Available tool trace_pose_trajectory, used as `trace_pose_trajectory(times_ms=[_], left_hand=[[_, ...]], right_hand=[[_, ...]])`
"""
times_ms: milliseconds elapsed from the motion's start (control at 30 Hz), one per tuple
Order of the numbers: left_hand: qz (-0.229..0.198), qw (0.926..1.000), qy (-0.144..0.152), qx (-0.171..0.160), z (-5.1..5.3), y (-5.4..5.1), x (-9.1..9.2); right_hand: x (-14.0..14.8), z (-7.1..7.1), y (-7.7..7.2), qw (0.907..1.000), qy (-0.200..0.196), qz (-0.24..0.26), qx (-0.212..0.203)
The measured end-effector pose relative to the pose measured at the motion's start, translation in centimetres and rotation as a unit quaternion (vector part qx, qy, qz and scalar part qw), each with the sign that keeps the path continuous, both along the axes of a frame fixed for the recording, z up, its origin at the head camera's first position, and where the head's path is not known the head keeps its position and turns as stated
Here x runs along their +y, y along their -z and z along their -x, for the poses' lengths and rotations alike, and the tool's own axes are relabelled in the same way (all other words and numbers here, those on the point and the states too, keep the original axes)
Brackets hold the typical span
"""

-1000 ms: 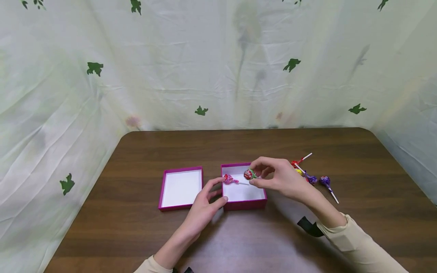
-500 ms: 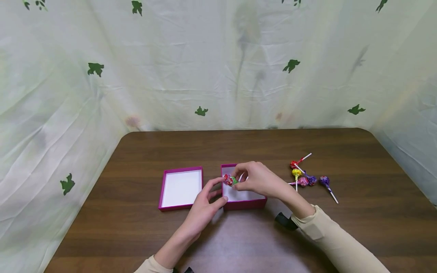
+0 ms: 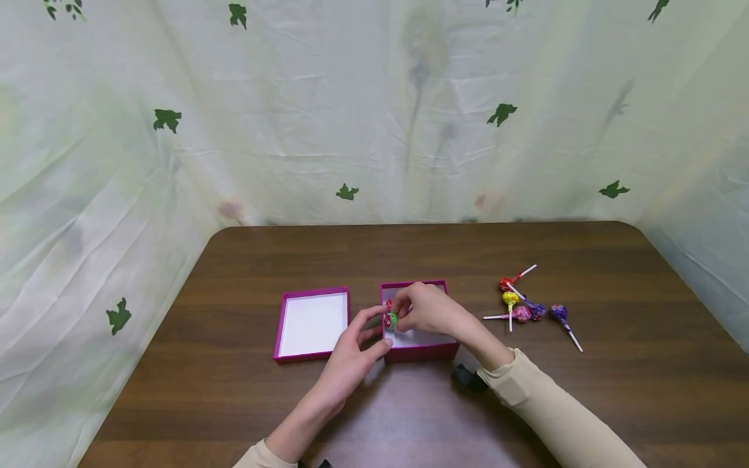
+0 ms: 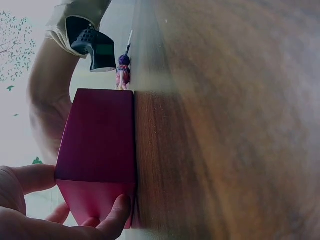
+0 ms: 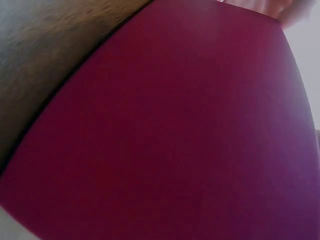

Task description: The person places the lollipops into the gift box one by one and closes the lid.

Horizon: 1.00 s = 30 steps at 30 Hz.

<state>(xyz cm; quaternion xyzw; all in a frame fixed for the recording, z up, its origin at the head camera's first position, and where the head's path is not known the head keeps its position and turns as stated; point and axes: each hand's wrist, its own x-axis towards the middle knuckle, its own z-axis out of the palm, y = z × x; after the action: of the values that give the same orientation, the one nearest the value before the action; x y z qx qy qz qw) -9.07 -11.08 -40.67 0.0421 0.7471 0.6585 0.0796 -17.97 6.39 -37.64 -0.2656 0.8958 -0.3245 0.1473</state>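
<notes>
My right hand (image 3: pixel 435 313) reaches into a magenta box (image 3: pixel 421 353) with a white inside. Its thumb and finger pinch a lollipop (image 3: pixel 390 320) in a green and red wrapper, near the box's left wall. Just beyond it a red-pink lollipop (image 3: pixel 389 303) shows partly, mostly hidden by the fingers. Fingertips of my left hand (image 3: pixel 354 351) rest against the box's left side, with the thumb at the near top corner. From the left wrist, the box wall (image 4: pixel 100 135) stands upright on the table. The box's magenta side (image 5: pixel 175 125) fills the right wrist view, which hides the right fingers.
The matching lid (image 3: pixel 312 325) lies inside-up to the left of the box. Several wrapped lollipops lie right of it: red (image 3: pixel 506 283), yellow (image 3: pixel 510 298), pink (image 3: pixel 521 314) and purple (image 3: pixel 558 312). A pale leaf-patterned curtain (image 3: pixel 281 130) hangs behind the brown table (image 3: pixel 234 390).
My right hand has carried the green-wrapped lollipop leftward and down into the box, then nearer the front beside the red-pink one. The left hand has stayed against the box.
</notes>
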Motion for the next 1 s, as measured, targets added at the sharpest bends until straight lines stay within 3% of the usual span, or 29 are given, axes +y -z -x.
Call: trace_pose_trajectory(times_ms=[500, 1000], left_hand=[[0.004, 1.0000, 0.000, -0.009, -0.1, -0.1, 0.0], [0.004, 1.0000, 0.002, -0.008, -0.1, -0.1, 0.0]], right_hand=[[-0.2, -0.5, 1.0, 0.9978, 0.025, -0.004, 0.061], [-0.2, -0.8, 0.9, 0.9979, 0.033, -0.004, 0.056]])
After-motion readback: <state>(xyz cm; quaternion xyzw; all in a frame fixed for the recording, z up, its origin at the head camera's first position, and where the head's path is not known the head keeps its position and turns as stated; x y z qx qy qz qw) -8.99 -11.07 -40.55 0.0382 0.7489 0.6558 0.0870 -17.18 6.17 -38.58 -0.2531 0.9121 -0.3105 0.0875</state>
